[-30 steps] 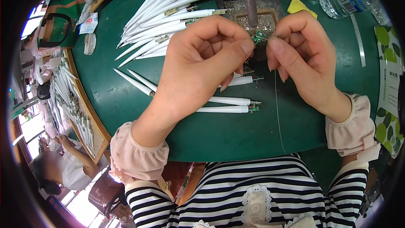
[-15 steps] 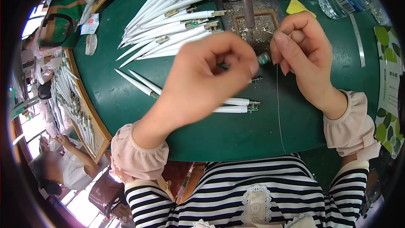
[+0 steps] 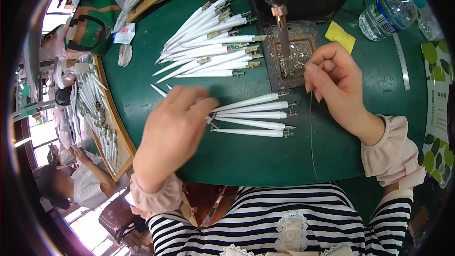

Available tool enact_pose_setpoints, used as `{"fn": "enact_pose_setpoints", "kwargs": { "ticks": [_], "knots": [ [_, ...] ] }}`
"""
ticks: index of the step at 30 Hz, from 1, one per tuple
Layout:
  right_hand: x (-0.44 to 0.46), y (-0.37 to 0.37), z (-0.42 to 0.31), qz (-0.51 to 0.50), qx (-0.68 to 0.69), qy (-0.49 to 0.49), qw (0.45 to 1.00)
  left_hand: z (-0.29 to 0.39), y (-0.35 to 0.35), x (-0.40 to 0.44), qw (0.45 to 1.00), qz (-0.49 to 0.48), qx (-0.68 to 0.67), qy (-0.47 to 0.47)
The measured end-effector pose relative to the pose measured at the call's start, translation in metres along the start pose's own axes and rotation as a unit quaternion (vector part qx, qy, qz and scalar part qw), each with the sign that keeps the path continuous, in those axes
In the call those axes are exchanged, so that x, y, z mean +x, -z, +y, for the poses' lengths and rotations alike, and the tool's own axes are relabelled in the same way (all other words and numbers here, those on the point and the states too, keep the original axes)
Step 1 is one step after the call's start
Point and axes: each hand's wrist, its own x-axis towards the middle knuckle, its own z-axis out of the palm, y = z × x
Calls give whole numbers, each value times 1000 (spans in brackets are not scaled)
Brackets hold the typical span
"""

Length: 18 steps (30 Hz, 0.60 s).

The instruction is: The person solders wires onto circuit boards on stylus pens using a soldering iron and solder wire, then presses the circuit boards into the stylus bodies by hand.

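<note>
My left hand [image 3: 173,132] hovers low over the left part of the green table, its fingers bent and smeared by motion. Beneath it lie white pen-shaped sticks, whose tips [image 3: 158,89] poke out beyond the hand; what the fingers touch is hidden. Just right of that hand, several white sticks with small circuit boards [image 3: 249,114] lie side by side. My right hand [image 3: 334,78] is closed in a pinch on a thin wire [image 3: 312,137], which hangs down toward the table's front edge. A soldering iron [image 3: 283,31] points downward, left of my right hand.
More white sticks [image 3: 208,42] lie fanned out at the back. Under the iron is a tray [image 3: 275,68] with metal scraps. A yellow sponge [image 3: 340,37], a water bottle [image 3: 388,15] and a ruler [image 3: 402,61] are at right. A wooden-edged tray [image 3: 113,123] and a co-worker [image 3: 85,185] are at left.
My left hand has moved left and down, away from my right hand, uncovering the row of sticks. My right hand keeps its pinch on the wire. The camera view has shifted slightly.
</note>
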Motion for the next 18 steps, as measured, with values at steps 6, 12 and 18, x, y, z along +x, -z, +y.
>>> {"fn": "enact_pose_setpoints", "kwargs": {
  "ticks": [6, 12, 18],
  "knots": [
    [1, 0, 1, 8, -18, -4, 1000, -31, -10, -17, 999, -10, 20, 46],
    [1, 0, 1, 3, -21, -10, 1000, -49, -19, -10, 995, 92, 33, 15],
    [1, 1, -1, 0, -43, -18, 999, -47, -18, -4, 992, 117, 39, 26]
  ]
}}
